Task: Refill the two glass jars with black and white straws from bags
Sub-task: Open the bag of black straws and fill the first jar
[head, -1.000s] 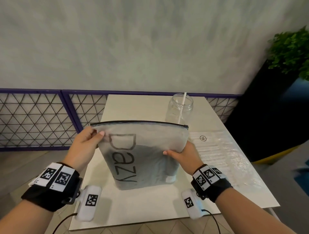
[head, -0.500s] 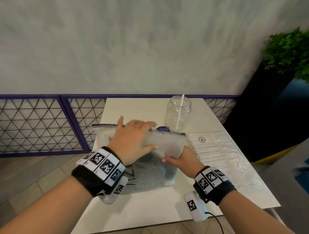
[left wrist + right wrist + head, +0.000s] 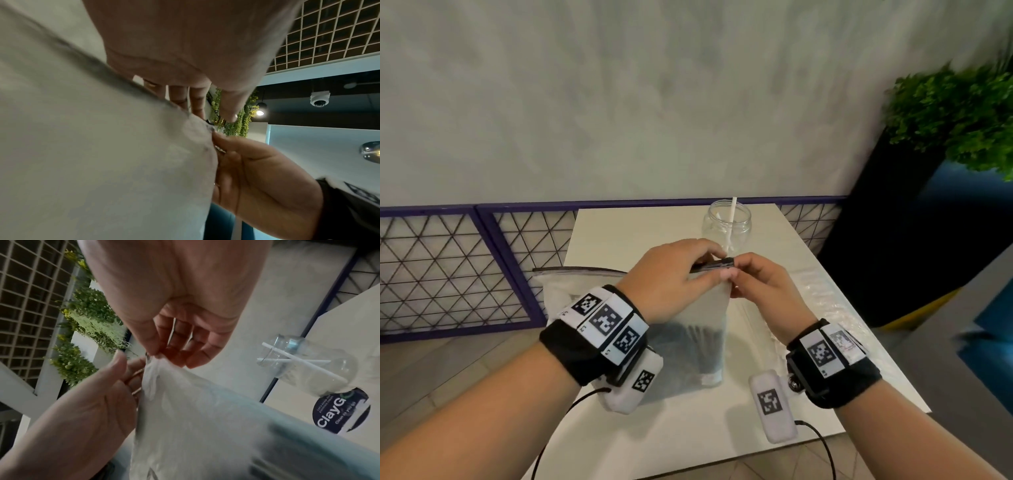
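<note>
A frosted zip bag (image 3: 698, 329) stands on the white table (image 3: 688, 428), with dark straws showing through its lower part. My left hand (image 3: 712, 265) reaches over the bag's top and pinches the dark zip strip at its right end. My right hand (image 3: 736, 277) pinches the same top right corner from the other side. The right wrist view shows both pinches meeting on the bunched corner (image 3: 152, 368). Behind the hands stands a glass jar (image 3: 727, 226) holding a white straw (image 3: 732, 222). A clear bag of white straws (image 3: 828, 308) lies flat to the right.
A round dark sticker (image 3: 341, 412) lies on the table by the jar. A purple mesh fence (image 3: 465, 267) runs behind and to the left of the table. At the right stands a dark planter (image 3: 887, 222) with a green plant (image 3: 955, 113).
My left hand slid from the bag's top left corner along the zip strip to its right end. My right hand rose from the bag's right side to that same corner.
</note>
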A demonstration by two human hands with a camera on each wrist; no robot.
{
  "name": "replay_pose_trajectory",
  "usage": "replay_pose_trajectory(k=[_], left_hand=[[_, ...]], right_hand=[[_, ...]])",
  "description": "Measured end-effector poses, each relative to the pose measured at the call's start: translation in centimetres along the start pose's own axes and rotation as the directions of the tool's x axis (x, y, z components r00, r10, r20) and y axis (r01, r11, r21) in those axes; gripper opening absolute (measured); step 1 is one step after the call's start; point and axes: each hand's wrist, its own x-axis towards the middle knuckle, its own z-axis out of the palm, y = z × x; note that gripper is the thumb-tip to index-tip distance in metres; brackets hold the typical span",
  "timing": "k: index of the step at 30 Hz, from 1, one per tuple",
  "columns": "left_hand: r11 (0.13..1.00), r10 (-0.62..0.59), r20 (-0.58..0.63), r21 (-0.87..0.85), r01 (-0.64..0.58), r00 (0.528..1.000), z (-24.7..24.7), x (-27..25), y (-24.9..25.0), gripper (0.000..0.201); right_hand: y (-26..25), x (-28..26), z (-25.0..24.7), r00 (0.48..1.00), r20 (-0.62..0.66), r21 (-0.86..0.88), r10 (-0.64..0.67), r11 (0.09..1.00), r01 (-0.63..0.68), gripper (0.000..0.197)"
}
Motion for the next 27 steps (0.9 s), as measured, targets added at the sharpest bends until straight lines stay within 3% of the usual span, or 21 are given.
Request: replay_pose_trajectory(k=[4, 8, 12, 17, 19, 22, 24, 25, 27], left_hand=[[1.0, 0.021, -0.103, 0.009, -0.02, 0.994, 0.7, 0.9, 0.7, 0.011], [0.987, 0.007, -0.049, 0.163, 0.001, 0.999, 0.8, 0.8, 0.3, 0.011], [0.955, -0.011, -0.031, 0.296, 0.019, 0.999, -0.3, -0.2, -0.7, 0.014], [0.909, -0.144, -0.094, 0.381, 0.169, 0.985, -4.5, -3.6, -4.2, 0.014], [0.9, -0.213, -0.109, 0.366, 0.238, 0.971, -6.1, -5.4, -5.7, 0.014], [0.908, -0.232, -0.126, 0.328, 0.261, 0.965, -6.9, -7.0, -6.6, 0.01], [0.907, -0.234, -0.15, 0.323, 0.271, 0.961, -6.9, -7.2, -6.5, 0.009], [0.907, -0.232, -0.165, 0.319, 0.274, 0.959, -6.8, -7.2, -6.4, 0.009], [0.908, -0.215, -0.186, 0.322, 0.266, 0.959, -6.5, -7.1, -6.0, 0.009]], right_hand=[[-0.4, 0.1, 0.3, 0.997, 0.034, 0.146, 0.063, 0.987, -0.068, 0.008], [-0.6, 0.2, 0.6, 0.998, 0.0, 0.161, 0.061, 0.985, -0.06, 0.02], [-0.3, 0.5, 1.1, 0.994, -0.072, 0.197, 0.08, 0.978, -0.065, 0.015], [0.4, 0.5, -0.8, 0.948, -0.279, 0.32, 0.152, 0.946, -0.057, 0.027], [0.3, 0.1, -1.8, 0.939, -0.307, 0.311, 0.157, 0.949, -0.057, 0.03], [0.1, -0.1, -2.1, 0.95, -0.308, 0.086, 0.043, 0.996, -0.017, 0.023], [-0.8, 0.0, -1.5, 0.941, -0.294, -0.214, -0.168, 0.971, 0.107, 0.01], [-1.3, 0.0, -1.0, 0.919, -0.25, -0.398, -0.306, 0.897, 0.19, 0.019], [-2.5, 0.2, 0.9, 0.854, -0.001, -0.693, -0.52, 0.616, 0.375, 0.035]])
